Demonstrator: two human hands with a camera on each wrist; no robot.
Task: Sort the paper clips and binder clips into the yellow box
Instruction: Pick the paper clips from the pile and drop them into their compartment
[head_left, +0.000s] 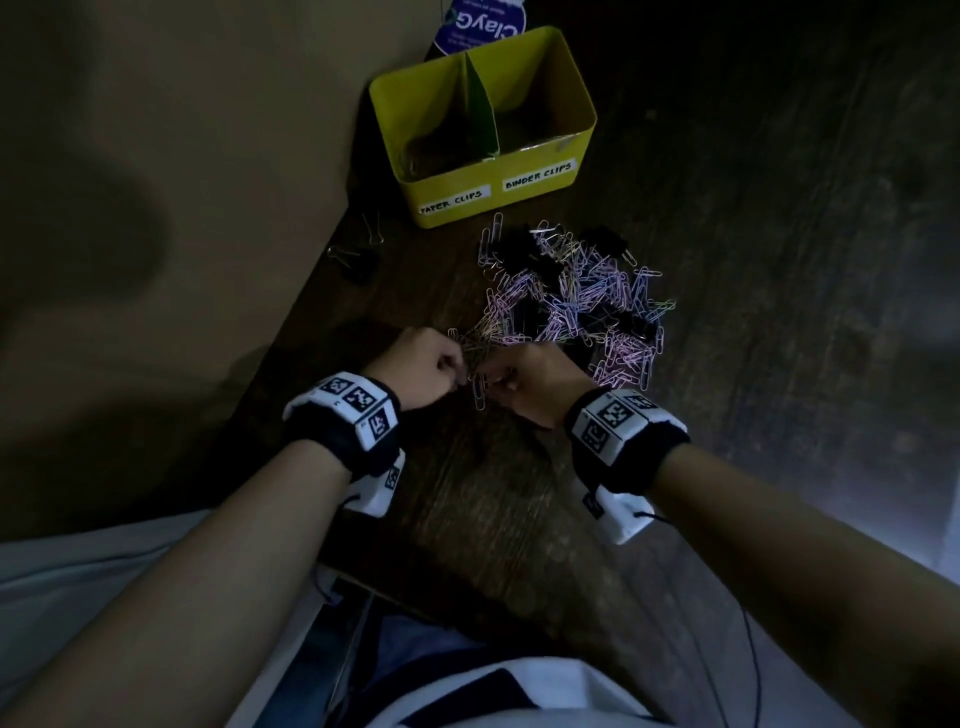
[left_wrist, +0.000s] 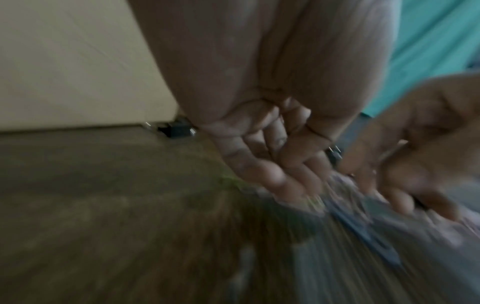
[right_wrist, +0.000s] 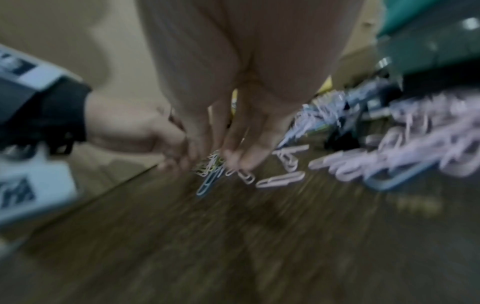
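The yellow box (head_left: 457, 218) stands at the far end of the table, with compartments labelled PAPER CLIPS on the left and BINDER CLIPS on the right. In front of it lies a mixed pile (head_left: 582, 296) of pastel paper clips and black binder clips (head_left: 519, 249). At the pile's near edge my left hand (head_left: 457, 371) and right hand (head_left: 493, 382) meet, fingers curled. Together they pinch a small bunch of paper clips (right_wrist: 210, 166) that hangs just above the wood. The left wrist view is blurred; it shows my curled left fingers (left_wrist: 272, 164) and my right hand (left_wrist: 415, 154) opposite.
Two loose black binder clips (head_left: 358, 265) lie near the table's left edge, one also showing in the left wrist view as a binder clip (left_wrist: 179, 129). A purple-labelled pack (head_left: 483, 21) sits behind the box. The dark wooden table (head_left: 493, 493) ends close on the left.
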